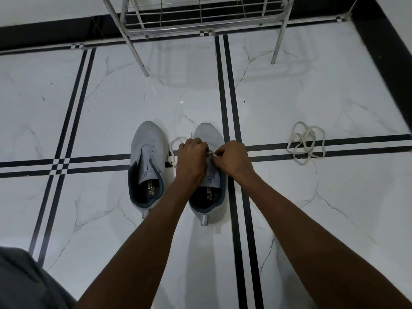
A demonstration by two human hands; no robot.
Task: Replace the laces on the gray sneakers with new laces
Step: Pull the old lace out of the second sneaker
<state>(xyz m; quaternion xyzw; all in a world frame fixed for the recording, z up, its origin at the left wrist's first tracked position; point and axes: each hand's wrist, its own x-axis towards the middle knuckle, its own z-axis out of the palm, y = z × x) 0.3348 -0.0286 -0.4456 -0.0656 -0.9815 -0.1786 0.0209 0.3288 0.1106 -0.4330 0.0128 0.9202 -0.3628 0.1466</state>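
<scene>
Two gray knit sneakers side by side on white marble-look floor [111,112], toes away from camera. Left gray sneaker [148,152] unlaced, eyelets bare. Right gray sneaker [208,175] under both hands. Left hand [192,156] curled over its eyelet area; right hand [231,158] pinching flat white lace [176,143] at the eyelets. Lace loops out left between the sneakers. Second loose white lace [306,142] heaped on floor, well apart to the right. Metal wire rack [200,16] beyond.

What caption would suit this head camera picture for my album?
Both hands, left hand and right hand, work a white lace on the right gray sneaker; the left sneaker sits unlaced, a loose lace nearby.
</scene>
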